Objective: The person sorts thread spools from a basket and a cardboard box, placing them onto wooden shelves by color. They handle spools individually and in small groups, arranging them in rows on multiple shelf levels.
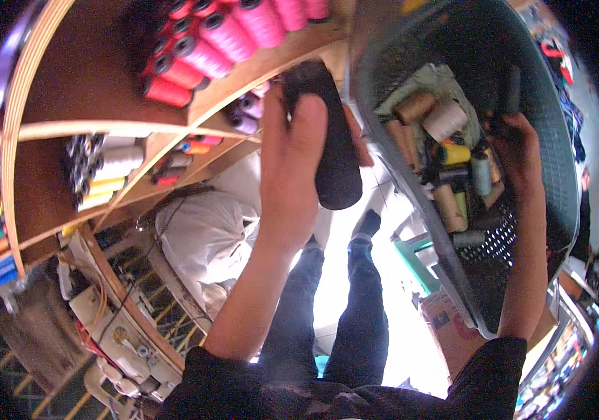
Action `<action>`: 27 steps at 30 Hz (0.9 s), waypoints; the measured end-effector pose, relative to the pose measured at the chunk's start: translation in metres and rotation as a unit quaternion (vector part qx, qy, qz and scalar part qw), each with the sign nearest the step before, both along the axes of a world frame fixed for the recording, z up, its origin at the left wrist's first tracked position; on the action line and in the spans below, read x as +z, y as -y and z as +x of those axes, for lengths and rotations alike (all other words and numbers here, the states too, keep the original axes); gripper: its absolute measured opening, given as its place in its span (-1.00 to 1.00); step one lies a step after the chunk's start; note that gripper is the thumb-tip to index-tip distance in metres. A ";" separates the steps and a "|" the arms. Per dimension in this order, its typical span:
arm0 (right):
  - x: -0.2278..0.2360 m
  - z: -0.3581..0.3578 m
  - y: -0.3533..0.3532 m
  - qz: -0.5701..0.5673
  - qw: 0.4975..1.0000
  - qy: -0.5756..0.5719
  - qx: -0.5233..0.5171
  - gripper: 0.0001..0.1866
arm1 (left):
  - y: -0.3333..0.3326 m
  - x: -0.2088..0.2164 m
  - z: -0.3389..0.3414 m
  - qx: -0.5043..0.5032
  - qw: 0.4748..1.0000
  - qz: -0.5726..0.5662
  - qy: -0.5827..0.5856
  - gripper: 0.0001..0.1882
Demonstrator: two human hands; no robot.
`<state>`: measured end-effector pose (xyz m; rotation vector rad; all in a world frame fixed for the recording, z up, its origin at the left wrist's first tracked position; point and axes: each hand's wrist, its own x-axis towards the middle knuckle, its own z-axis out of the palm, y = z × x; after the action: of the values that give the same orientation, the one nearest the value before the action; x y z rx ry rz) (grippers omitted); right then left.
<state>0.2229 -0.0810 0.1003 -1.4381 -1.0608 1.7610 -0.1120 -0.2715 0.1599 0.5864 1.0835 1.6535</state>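
My left hand (289, 161) is closed around a large black thread spool (338, 157), held in front of the wooden shelves. The hand is slightly blurred. My right hand (516, 150) reaches into a grey-green plastic basket (551, 161), its fingers curled around a dark spool-like piece (508, 91); shadow hides its details. Beside that hand in the basket lie a cream spool (444, 119), a brown spool (415, 107), a yellow spool (455, 153), a grey-blue spool (481, 173) and several others, some on a pale cloth.
Wooden shelves (201, 112) hold rows of pink spools (226, 42), with white and yellow ones (107, 175) lower down. Below the shelves sit a white plastic bag (205, 234) and a sewing machine (117, 343). A cardboard box (446, 325) stands under the basket.
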 end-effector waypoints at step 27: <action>0.092 -0.197 0.184 0.600 0.692 0.386 0.113 -0.80 | 0.082 -0.123 -0.215 0.500 0.708 -0.007 -0.499 -0.47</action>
<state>0.0264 -0.2655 0.1921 -1.0608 -2.2681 0.1191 -0.3271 -0.3538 0.0370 1.0395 2.5475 2.2461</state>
